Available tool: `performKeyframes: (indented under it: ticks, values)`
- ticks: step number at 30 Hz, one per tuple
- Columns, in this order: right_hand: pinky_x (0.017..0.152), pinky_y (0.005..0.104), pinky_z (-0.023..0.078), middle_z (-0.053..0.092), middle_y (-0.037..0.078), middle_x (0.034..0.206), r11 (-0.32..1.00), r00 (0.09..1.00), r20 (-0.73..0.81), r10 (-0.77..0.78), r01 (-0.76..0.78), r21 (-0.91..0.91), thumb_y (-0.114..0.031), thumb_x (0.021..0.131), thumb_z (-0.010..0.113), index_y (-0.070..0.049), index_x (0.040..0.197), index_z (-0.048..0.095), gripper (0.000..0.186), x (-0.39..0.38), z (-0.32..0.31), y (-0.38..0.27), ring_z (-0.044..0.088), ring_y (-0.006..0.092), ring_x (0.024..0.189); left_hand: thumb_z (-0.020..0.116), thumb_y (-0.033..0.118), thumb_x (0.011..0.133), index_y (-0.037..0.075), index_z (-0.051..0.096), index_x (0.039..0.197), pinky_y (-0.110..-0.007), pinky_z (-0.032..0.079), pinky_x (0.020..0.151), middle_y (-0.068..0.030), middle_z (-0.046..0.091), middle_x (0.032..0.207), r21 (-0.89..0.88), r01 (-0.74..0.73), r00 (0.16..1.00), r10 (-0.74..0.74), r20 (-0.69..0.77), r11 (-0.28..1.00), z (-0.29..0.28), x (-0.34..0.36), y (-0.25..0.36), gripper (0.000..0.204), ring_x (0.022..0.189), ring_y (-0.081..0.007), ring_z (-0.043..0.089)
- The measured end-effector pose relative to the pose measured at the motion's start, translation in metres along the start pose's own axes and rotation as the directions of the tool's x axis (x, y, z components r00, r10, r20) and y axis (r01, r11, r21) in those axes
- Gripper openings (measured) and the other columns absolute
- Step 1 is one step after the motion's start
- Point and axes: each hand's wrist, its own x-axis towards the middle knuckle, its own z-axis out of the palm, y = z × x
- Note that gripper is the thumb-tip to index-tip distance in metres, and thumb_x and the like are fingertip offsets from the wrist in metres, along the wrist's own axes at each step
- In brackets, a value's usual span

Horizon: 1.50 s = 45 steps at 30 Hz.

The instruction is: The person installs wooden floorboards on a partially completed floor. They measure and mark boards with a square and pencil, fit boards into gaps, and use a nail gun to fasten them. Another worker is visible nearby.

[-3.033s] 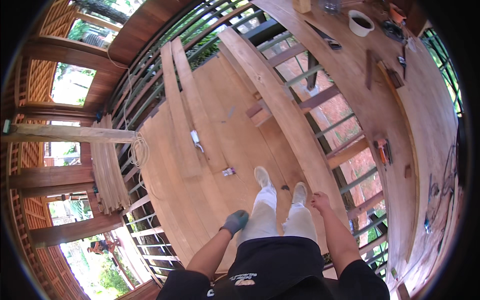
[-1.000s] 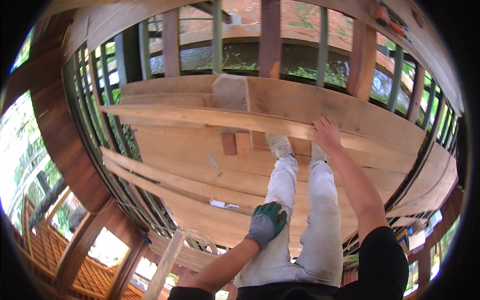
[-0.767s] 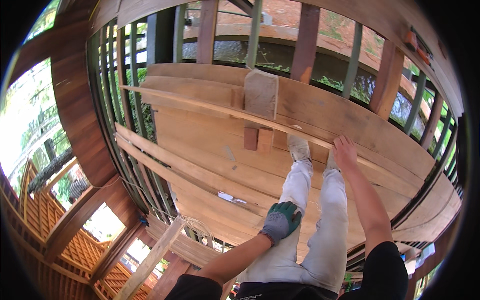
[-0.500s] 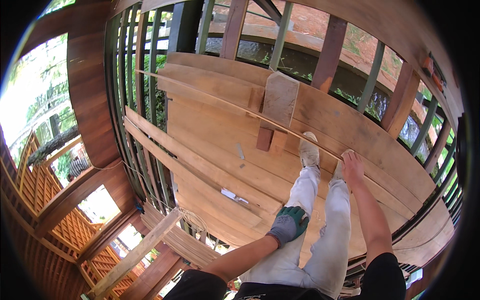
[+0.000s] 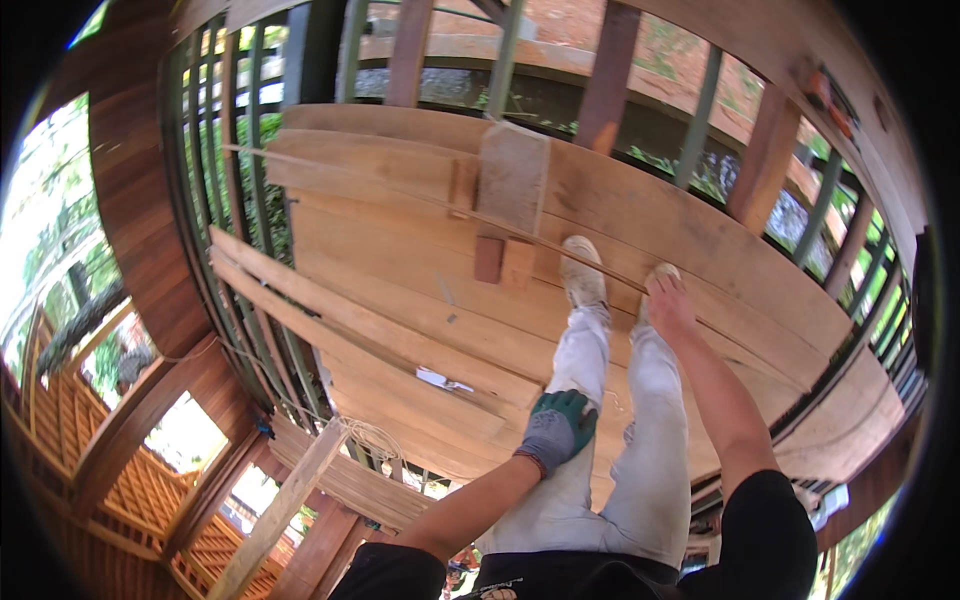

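Observation:
My right hand [image 5: 672, 300] is bare and closed on a long, thin wooden strip [image 5: 560, 245], beside my right shoe. From there the strip runs up and left across the wooden boards, its far end [image 5: 240, 149] near the slatted railing. My left hand [image 5: 562, 425], in a grey and green glove, lies over my left knee with its fingers spread and holds nothing. My left shoe [image 5: 583, 272] stands on the boards [image 5: 400, 300] close to the strip. Near it are a grey-topped block [image 5: 513, 175] and two small wood blocks [image 5: 502, 262].
Two long planks [image 5: 370, 335] slant across the boards at left, with a small white object [image 5: 440, 380] on them. A slatted railing [image 5: 605, 90] curves round the far side, with an orange-and-black tool [image 5: 832, 100] on its top rail. A post [image 5: 280, 505] leans at lower left.
The whole view has shifted, so the boards and railing sit farther left. My right hand keeps its hold on the strip, and my left hand stays on my knee.

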Motion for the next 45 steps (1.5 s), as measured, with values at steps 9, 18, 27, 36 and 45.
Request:
performKeyframes:
  ticks: [9,18,27,36,45]
  values:
    - [0.089,0.0407,0.047,0.059,0.011,0.097,1.0,1.0,-0.03,-0.002,0.003,0.026,-0.008,0.073,0.063,-0.008,0.092,0.059,0.019,0.007,-0.016,-0.014,0.056,0.0305,0.102,0.065,0.026,0.082,0.004,0.062,0.098,-0.046,0.046,0.084,-0.018,0.064,0.096,-0.045,-0.023,0.998,0.026,0.058,0.999,-0.006,0.009,-0.003,0.028,0.091,-0.0365,0.061]
    - [0.085,0.0439,0.046,0.055,0.012,0.09,0.989,0.994,-0.074,-0.076,0.085,0.119,-0.004,0.069,0.062,-0.008,0.086,0.055,0.018,-0.012,-0.011,-0.027,0.055,0.0328,0.094,0.065,0.026,0.085,0.01,0.035,0.147,-0.057,0.023,0.111,-0.0162,0.035,0.151,0.609,0.129,0.95,0.079,-0.304,0.783,-0.116,0.179,-0.107,0.071,0.14,-0.0381,0.031]
    - [0.085,0.0434,0.046,0.057,0.011,0.091,0.996,0.993,-0.103,0.056,-0.049,0.073,-0.006,0.073,0.061,-0.009,0.087,0.058,0.015,-0.002,0.01,-0.009,0.056,0.0317,0.094,0.052,0.017,0.091,0.02,0.059,0.129,-0.055,0.025,0.11,-0.0105,0.064,0.125,0.783,0.069,0.99,-0.136,0.021,0.618,-0.165,0.262,-0.125,0.038,0.127,-0.0269,0.052]
    - [0.083,0.0411,0.047,0.062,0.007,0.093,0.976,0.974,0.096,0.206,-0.212,0.054,-0.017,0.076,0.061,-0.011,0.09,0.064,0.016,-0.066,-0.029,-0.02,0.06,0.0272,0.092,0.05,0.024,0.093,0.014,0.066,0.11,-0.049,0.052,0.083,-0.0147,0.069,0.103,0.805,-0.264,0.949,-0.006,0.316,0.531,-0.166,0.224,-0.08,0.026,0.095,-0.0349,0.067]
    - [0.105,0.046,0.037,0.059,0.008,0.118,0.788,0.608,-0.607,0.511,-0.614,0.049,-0.019,0.078,0.063,-0.012,0.112,0.061,0.035,-0.255,-0.196,-0.083,0.052,0.0263,0.118,0.063,0.054,0.083,0.009,0.072,0.09,-0.044,0.052,0.073,-0.0177,0.07,0.084,0.668,-0.352,0.91,0.073,0.407,0.656,-0.205,0.052,0.095,0.046,0.082,-0.0351,0.068]
